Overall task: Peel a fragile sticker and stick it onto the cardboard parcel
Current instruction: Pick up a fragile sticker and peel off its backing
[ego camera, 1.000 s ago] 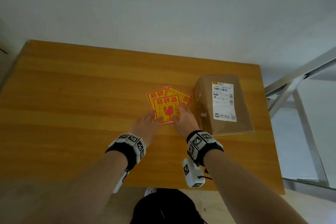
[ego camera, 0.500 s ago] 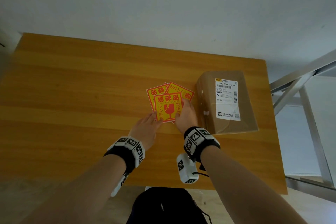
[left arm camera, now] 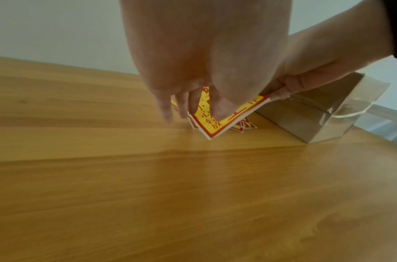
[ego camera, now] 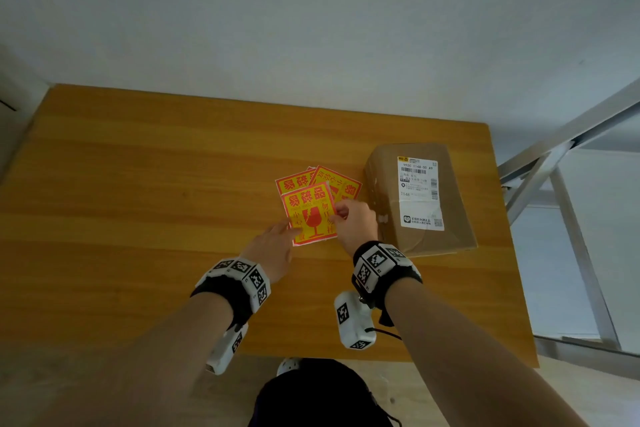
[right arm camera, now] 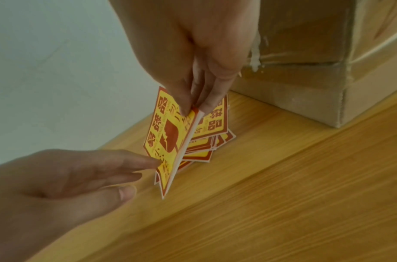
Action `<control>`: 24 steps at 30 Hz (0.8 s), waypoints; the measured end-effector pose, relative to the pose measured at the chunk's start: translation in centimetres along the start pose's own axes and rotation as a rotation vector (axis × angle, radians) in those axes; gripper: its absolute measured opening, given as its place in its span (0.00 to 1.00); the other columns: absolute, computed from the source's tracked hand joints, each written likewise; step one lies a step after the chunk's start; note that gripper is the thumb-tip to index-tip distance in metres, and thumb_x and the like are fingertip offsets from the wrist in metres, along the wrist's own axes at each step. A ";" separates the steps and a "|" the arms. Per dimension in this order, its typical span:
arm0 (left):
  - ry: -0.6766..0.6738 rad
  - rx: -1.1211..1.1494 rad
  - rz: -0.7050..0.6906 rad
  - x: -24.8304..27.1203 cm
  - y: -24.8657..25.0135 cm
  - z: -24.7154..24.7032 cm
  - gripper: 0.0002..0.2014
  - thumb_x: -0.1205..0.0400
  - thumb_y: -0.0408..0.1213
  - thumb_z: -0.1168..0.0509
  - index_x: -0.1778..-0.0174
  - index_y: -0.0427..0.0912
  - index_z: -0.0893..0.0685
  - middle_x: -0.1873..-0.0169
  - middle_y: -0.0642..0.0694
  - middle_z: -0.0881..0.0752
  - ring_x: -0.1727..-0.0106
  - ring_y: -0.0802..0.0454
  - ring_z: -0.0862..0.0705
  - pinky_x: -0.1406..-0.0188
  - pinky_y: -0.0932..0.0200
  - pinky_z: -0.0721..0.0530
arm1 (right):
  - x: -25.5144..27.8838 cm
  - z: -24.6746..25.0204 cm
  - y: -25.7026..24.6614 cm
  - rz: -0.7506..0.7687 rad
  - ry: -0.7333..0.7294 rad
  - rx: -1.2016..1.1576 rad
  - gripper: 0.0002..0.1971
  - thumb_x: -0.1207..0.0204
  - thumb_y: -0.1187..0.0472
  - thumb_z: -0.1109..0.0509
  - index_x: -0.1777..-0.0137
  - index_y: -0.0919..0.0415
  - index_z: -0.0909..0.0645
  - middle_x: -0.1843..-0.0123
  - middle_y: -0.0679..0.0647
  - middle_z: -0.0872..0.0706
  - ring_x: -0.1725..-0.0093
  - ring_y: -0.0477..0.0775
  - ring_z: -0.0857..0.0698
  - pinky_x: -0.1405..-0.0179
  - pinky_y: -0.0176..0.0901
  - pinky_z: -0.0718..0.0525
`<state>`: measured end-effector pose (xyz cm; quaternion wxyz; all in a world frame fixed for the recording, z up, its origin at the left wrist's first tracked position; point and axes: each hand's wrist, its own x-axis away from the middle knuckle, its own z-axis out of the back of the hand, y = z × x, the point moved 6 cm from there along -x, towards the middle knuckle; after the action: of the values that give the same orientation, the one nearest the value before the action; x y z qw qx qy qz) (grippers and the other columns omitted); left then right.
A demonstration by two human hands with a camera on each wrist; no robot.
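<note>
1. Head view: a wooden table [ego camera: 138, 201] stands against a pale wall. Near the table's right edge lies the cardboard parcel [ego camera: 388, 191], brown and taped, with a white shipping label [ego camera: 419, 192] on its top face. Just left of the parcel sits a small fanned pile of stickers [ego camera: 332, 180], yellow with red print. The top fragile sticker [ego camera: 308, 215] is raised off the pile. The right hand [ego camera: 353, 222] pinches its right edge, while the left hand [ego camera: 273, 246] reaches in with straight fingers touching its lower left corner.

2. Left wrist view: the left hand [left arm camera: 199, 67] has its fingers extended downward, the tips resting on the fragile sticker [left arm camera: 215, 124], which tilts up on one side. The right hand [left arm camera: 309, 70] grips the raised edge between thumb and fingers. The cardboard parcel [left arm camera: 316, 115] stands just behind, wrapped in clear tape.

3. Right wrist view: the right hand [right arm camera: 193, 53] holds the fragile sticker [right arm camera: 166, 138] almost upright, thumb on the printed face, fingers behind. The left hand [right arm camera: 69, 177] is relaxed, with one fingertip touching the printed face low down. The pile of stickers [right arm camera: 213, 140] lies flat underneath, beside the cardboard parcel [right arm camera: 316, 62].
</note>
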<state>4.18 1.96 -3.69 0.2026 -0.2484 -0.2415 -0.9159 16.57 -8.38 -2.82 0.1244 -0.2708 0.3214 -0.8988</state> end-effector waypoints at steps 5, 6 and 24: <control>0.138 0.045 0.037 0.4 -0.1 3.4 0.28 0.15 0.33 0.45 0.18 0.50 0.42 0.16 0.46 0.42 0.20 0.42 0.33 0.27 0.46 0.24 | 0.8 1.4 -0.7 0.037 0.003 -0.033 0.10 0.24 0.64 0.30 0.44 0.62 0.14 0.45 0.59 0.10 0.44 0.58 0.14 0.42 0.51 0.15; 0.163 0.044 0.035 0.5 0.0 4.1 0.28 0.15 0.33 0.45 0.18 0.49 0.42 0.16 0.45 0.41 0.21 0.41 0.30 0.30 0.45 0.22 | 1.0 1.7 -0.9 0.045 -0.001 -0.032 0.10 0.24 0.64 0.30 0.44 0.62 0.13 0.45 0.59 0.10 0.44 0.58 0.14 0.42 0.49 0.15; 0.305 0.369 -0.031 3.6 4.8 13.9 0.15 0.20 0.38 0.33 0.39 0.38 0.14 0.43 0.40 0.11 0.44 0.47 0.13 0.51 0.62 0.20 | 2.4 7.0 -5.4 0.258 -0.076 0.012 0.10 0.23 0.66 0.33 0.45 0.62 0.14 0.46 0.58 0.11 0.51 0.51 0.16 0.53 0.40 0.19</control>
<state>8.64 4.80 10.47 0.2645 -0.0623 -0.3755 -0.8861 18.27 -8.82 6.13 0.2526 -0.2605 0.3432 -0.8664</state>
